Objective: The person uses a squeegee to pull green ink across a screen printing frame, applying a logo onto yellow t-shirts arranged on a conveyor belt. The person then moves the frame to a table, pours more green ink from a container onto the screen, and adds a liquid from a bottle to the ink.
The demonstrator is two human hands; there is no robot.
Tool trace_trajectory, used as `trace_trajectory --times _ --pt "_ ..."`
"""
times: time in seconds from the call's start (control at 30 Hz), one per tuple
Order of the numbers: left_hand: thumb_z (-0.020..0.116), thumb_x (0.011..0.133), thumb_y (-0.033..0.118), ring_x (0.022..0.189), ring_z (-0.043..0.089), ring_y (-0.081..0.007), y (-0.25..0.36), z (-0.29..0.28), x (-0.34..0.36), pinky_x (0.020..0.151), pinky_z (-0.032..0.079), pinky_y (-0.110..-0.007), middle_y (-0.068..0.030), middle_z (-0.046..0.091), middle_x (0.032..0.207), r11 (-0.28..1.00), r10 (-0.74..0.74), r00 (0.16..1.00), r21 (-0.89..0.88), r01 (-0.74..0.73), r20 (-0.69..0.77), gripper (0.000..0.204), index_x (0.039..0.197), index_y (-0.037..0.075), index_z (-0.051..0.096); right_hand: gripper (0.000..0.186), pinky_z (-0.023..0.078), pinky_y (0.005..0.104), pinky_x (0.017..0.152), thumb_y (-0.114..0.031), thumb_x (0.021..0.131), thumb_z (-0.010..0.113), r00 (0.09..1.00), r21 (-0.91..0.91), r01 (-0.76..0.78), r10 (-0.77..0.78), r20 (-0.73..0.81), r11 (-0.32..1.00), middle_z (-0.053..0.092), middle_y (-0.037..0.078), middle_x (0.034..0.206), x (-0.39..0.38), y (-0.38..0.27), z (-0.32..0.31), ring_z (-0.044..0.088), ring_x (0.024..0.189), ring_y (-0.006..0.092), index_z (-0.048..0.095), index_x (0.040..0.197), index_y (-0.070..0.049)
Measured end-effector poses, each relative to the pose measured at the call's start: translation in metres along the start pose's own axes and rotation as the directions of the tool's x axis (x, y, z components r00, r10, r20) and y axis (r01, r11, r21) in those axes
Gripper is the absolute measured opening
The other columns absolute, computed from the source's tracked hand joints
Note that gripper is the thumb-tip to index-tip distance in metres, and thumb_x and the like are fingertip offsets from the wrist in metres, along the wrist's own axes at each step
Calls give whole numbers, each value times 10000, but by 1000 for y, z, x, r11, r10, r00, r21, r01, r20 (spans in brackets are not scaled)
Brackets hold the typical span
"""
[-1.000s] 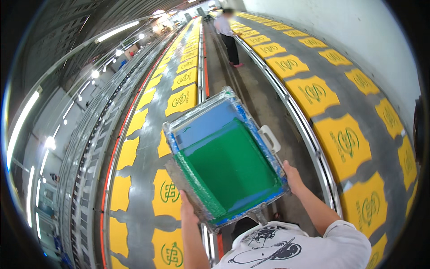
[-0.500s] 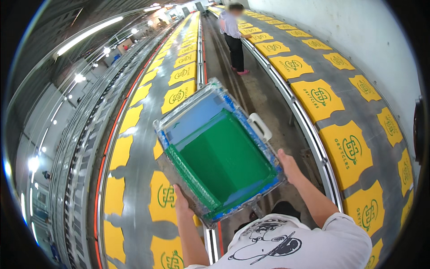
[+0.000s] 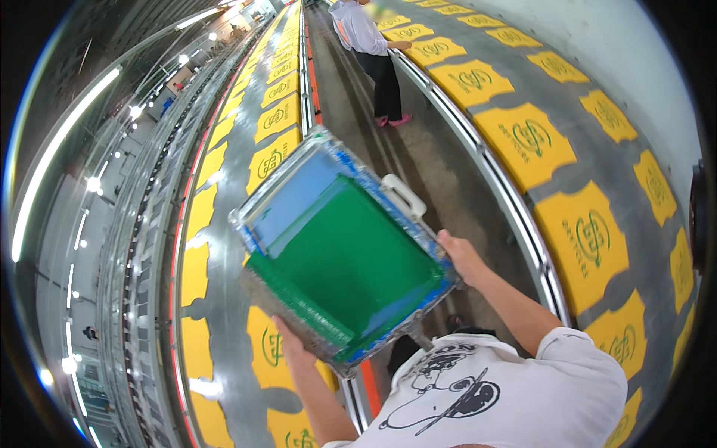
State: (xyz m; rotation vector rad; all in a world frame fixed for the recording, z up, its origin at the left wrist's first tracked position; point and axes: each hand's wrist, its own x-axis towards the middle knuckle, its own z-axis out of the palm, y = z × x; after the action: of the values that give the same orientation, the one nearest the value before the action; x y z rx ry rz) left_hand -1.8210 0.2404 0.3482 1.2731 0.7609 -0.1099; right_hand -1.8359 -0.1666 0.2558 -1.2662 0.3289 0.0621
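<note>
Between both hands I carry a screen printing frame (image 3: 351, 257), held tilted above the aisle and the edge of the left table. Green ink covers most of its mesh, with a pale blue area at the far end and blue tape along the sides. My left hand (image 3: 290, 342) grips the near left edge, its fingers partly hidden beneath. On the right side, my right hand (image 3: 461, 256) is closed around the rim, close to a white handle (image 3: 404, 196). Yellow shirt pieces (image 3: 524, 145) with green prints lie on the right table, and similar yellow pieces (image 3: 272, 160) lie on the left table.
Two long grey printing tables flank a narrow aisle (image 3: 441, 175). Metal rails (image 3: 489, 153) edge the right table. Ahead in the aisle a person (image 3: 371, 56) in a light top and dark trousers stands at the right table. A white wall (image 3: 605, 45) runs along the right.
The frame and both my hands have shifted slightly left in the view. The person ahead appears nearer and farther left, and the tables have swung in the picture.
</note>
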Motion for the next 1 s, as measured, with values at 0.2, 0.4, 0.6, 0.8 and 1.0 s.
trace_trajectory --times 0.2,0.4,0.6,0.8,1.0 --pt "464 942 752 1403 414 -345 62 99 116 1167 336 -503 -124 403 1569 971 191 971 -121 -208 -141 980 1572 21 293 718 469 316 918 -610 1030 462 973 -162 104 -66 220 981 717 121 1064 248 -73 41 610 1001 154 698 1148 58" --pt "456 946 751 1382 442 -332 144 192 275 1134 384 -489 -80 434 1546 951 219 956 -178 -254 -193 911 1568 98 326 724 478 320 921 -621 1031 441 942 -219 173 -97 320 960 724 128 1068 459 -145 87 633 1012 161 698 1163 43" --pt "443 939 769 1425 382 -334 248 321 378 1162 339 -509 -112 367 1594 954 207 961 -181 -240 -183 942 1585 100 297 716 485 319 913 -620 1033 442 939 -179 186 -122 320 966 722 106 1043 645 -204 99 629 993 142 700 1151 37" --pt "447 931 773 1462 322 -359 296 402 521 1173 328 -522 -92 274 1643 949 225 915 -139 -285 -335 948 1612 147 237 634 498 298 841 -562 1058 446 910 -236 205 -96 404 950 714 25 881 859 -240 124 612 912 94 723 989 4" --pt "431 950 752 1458 334 -361 342 483 591 1178 332 -528 -122 268 1642 861 234 849 -305 -408 -474 925 1610 133 236 718 477 316 775 -648 1011 474 832 -221 251 -93 547 942 672 77 832 1035 -269 201 597 855 133 730 1013 23"
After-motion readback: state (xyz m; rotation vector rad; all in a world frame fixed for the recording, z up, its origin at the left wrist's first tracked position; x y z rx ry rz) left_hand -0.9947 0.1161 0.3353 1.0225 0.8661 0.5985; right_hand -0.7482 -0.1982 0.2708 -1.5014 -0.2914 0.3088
